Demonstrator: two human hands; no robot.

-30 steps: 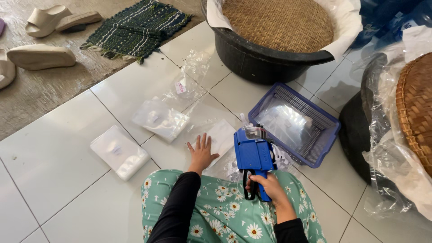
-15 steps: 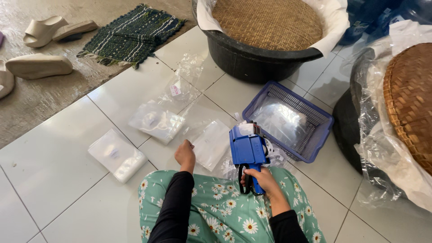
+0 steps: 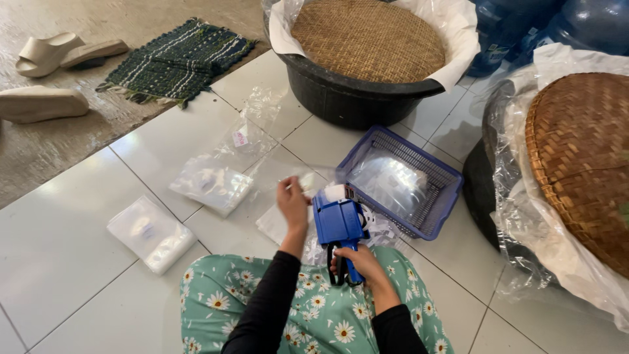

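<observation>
Soft, even daylight over glossy white floor tiles [image 3: 59, 242], faint shadows, mild glare on plastic, sharp focus.

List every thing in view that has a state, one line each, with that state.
Left hand: raised, pinching a clear plastic bag.
Right hand: closed round the handle of the blue label gun.
Blue basket: on the tiles, holding clear plastic.
Black tub: covered by a woven lid.
Stack of bags: flat on the floor.
Sandals: lying off the tiles.
</observation>
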